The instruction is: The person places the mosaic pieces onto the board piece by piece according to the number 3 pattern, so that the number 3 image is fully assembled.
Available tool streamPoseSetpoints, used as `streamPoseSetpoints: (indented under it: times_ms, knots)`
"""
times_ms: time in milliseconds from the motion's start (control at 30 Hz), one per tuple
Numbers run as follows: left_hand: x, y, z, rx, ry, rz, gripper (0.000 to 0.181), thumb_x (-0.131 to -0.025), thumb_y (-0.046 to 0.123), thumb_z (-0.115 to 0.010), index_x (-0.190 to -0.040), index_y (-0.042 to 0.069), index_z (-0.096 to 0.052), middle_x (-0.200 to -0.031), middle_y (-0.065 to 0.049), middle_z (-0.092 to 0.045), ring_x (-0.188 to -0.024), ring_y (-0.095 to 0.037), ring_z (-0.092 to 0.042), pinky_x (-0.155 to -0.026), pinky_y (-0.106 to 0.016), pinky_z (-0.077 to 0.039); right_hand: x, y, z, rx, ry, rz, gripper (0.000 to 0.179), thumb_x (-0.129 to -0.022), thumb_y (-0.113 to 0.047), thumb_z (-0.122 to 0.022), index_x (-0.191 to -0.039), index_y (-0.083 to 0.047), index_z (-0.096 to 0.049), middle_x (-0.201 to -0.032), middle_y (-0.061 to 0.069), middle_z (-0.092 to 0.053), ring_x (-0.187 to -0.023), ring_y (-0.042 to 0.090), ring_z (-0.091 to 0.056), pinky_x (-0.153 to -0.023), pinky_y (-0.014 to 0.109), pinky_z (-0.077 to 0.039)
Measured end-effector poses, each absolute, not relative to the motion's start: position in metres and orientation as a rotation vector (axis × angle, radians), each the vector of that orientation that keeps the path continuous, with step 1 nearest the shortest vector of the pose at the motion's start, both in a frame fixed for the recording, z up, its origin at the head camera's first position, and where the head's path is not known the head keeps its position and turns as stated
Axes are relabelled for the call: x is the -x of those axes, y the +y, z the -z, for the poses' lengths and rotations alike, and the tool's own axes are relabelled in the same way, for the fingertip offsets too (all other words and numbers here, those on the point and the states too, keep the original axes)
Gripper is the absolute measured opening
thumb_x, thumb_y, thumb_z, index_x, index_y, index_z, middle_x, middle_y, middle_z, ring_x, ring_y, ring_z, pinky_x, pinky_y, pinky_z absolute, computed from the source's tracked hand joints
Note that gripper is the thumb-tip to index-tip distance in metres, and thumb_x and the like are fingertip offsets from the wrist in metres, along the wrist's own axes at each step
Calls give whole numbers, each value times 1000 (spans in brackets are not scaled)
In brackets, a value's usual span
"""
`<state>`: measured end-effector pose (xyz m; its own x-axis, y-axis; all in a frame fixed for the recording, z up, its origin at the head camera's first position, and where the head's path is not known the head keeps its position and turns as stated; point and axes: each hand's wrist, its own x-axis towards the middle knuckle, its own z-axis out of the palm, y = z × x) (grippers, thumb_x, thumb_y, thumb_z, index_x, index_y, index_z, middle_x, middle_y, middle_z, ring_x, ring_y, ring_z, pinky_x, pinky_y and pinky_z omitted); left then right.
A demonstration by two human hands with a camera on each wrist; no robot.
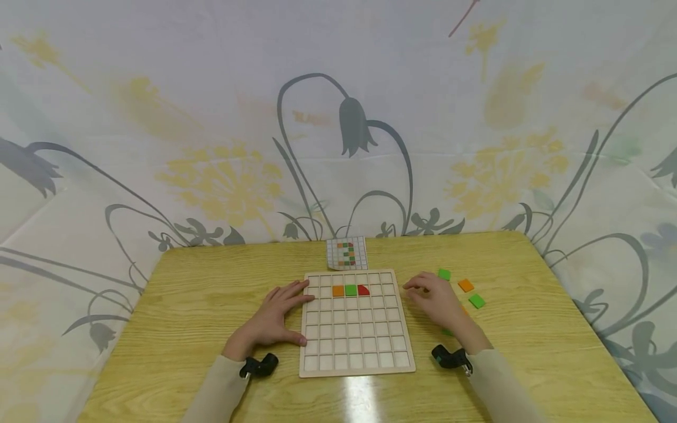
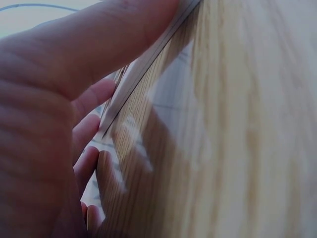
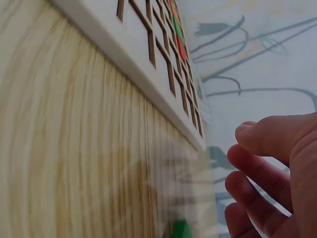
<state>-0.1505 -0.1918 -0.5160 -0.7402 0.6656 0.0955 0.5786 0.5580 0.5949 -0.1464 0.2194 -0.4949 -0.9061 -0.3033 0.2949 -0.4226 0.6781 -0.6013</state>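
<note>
A pale wooden grid board [image 1: 348, 372] lies at the middle of the table. In its upper part sit an orange square tile [image 1: 338, 291], a green square tile [image 1: 351, 290] and a red tile with one rounded corner [image 1: 363, 290], side by side. My left hand [image 1: 275, 317] rests at the board's left edge with fingers spread, thumb and fingertips on the rim. To the right of the board hovers my right hand [image 1: 436, 299], fingers loosely bent. Between its thumb and fingertips nothing shows in the right wrist view.
Loose tiles lie beside and partly under my right hand, among them a green tile [image 1: 477, 301] and an orange tile [image 1: 466, 285]. Behind the board a pattern card [image 1: 332, 254] with a printed grid leans up near the floral cloth backdrop [image 1: 328, 194].
</note>
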Motion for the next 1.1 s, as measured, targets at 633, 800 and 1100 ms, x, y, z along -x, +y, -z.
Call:
streamPoseSetpoints:
  times_ms: [633,800,1100]
  knots:
    - [151,-192,517,-1078,2655,-928,92,-71,55,-84,-147,15,-51,-163,-9,-24,-150,-34,-17,-114,-64,-9,118,263,496,-517,-2837,-990,21,-86,-6,-77,-107,-5,-74,-107,7,-65,-96,29,-62,-77,46,-52]
    - [151,-192,517,-1072,2647,-928,93,-71,56,-84,-147,15,-51,-164,-8,-23,-150,-34,-17,-114,-64,-9,117,265,499,-476,-2881,-967,19,-87,-8,-77,-106,-6,-74,-107,8,-64,-90,23,-63,-72,38,-53]
    - [150,-192,516,-1060,2645,-924,93,-71,55,-84,-148,14,-50,-164,-8,-23,-150,-34,-16,-115,-63,-8,120,264,504,-428,-2879,-967,18,-85,-5,-77,-103,-6,-75,-101,5,-63,-80,14,-60,-67,31,-52]
